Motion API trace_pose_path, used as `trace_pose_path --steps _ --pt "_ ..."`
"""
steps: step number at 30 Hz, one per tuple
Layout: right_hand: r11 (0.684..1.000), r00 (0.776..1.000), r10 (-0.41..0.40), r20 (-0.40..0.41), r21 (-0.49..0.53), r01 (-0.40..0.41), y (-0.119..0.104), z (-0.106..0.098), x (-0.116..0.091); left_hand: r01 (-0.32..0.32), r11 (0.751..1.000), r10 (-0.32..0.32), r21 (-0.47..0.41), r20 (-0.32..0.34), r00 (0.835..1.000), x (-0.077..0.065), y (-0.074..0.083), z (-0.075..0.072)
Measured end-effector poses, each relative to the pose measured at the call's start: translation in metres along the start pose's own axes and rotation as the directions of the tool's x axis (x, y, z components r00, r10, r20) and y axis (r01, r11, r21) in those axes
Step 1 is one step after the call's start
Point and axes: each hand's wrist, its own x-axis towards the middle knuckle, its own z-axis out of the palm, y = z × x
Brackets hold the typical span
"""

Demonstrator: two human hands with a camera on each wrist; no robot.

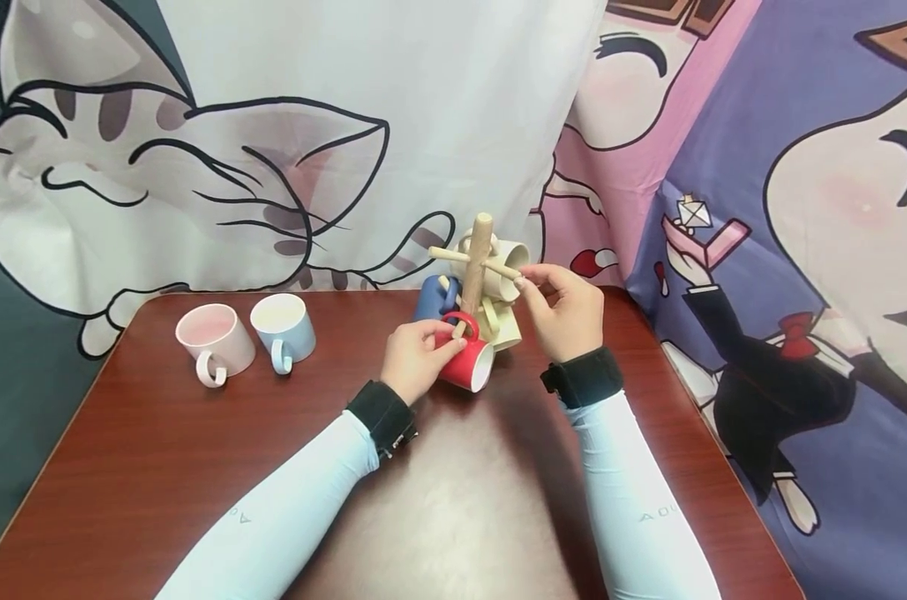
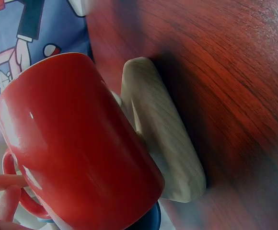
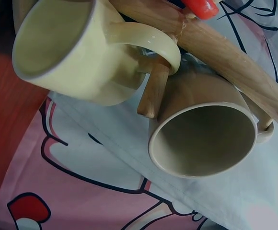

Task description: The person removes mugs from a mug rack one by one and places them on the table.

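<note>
A wooden mug tree [image 1: 474, 279] stands toward the back of the table, its base [image 2: 165, 139] showing in the left wrist view. The red mug [image 1: 464, 368] hangs tilted by its handle on a low front peg. My left hand [image 1: 414, 357] pinches that peg's tip between thumb and fingers, right beside the mug's handle. With thumb and fingertips, my right hand [image 1: 569, 312] pinches the end of an upper right peg [image 1: 502, 269], which carries no mug. A yellow mug [image 3: 81, 57] and a beige mug [image 3: 201, 96] hang on the right side; a dark blue mug [image 1: 428, 302] is behind left, partly hidden.
To the left, a pink mug [image 1: 228, 343] and a light blue mug [image 1: 296, 325] stand upright on the brown table [image 1: 198, 450], handles toward me. A printed cloth [image 1: 483, 100] hangs close behind the tree, and another stretch lines the right side.
</note>
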Motion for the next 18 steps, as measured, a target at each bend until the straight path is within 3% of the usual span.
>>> trace_pose_path --steps 11,18 --pt "1.0 0.997 -0.013 -0.077 -0.013 0.012 -0.004 0.008 -0.007 -0.091 0.994 0.09 0.062 0.007 0.996 0.0 0.001 -0.001" --pt "0.999 0.996 -0.034 -0.08 0.0 0.034 -0.013 0.017 -0.012 -0.089 0.994 0.09 0.061 -0.018 0.996 -0.001 -0.007 -0.011"
